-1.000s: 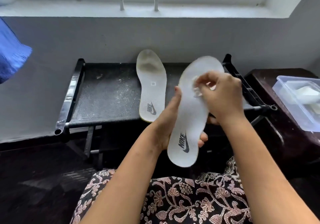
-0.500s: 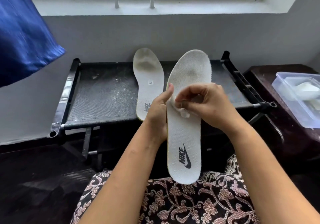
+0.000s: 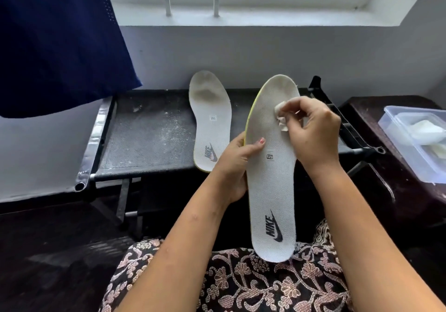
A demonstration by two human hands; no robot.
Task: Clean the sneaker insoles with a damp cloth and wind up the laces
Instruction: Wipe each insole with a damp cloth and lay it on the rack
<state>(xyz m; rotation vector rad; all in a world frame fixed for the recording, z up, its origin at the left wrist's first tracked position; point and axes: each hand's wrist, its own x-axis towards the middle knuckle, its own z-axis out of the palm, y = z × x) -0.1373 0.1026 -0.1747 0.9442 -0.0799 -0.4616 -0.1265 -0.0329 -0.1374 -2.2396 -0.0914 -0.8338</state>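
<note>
A Nike insole is held upright over the lap, its long axis running from the heel at 6 o'clock to the toe at 12 o'clock. It is gripped at its left edge by the left hand, thumb laid across the fabric face. A small white cloth wad, presumably damp, is pinched in the fingertips of the right hand and pressed against the forefoot; the greyish soiled toe patch lies just beyond it toward 12 o'clock, so the right hand is judged the nearer for the coming stroke. A second insole is laid flat on the dusty black folding stand at 11 o'clock, heel toward the person. A clear plastic tub is set on a dark table at 3 o'clock, below a barred window. No laces are seen
</note>
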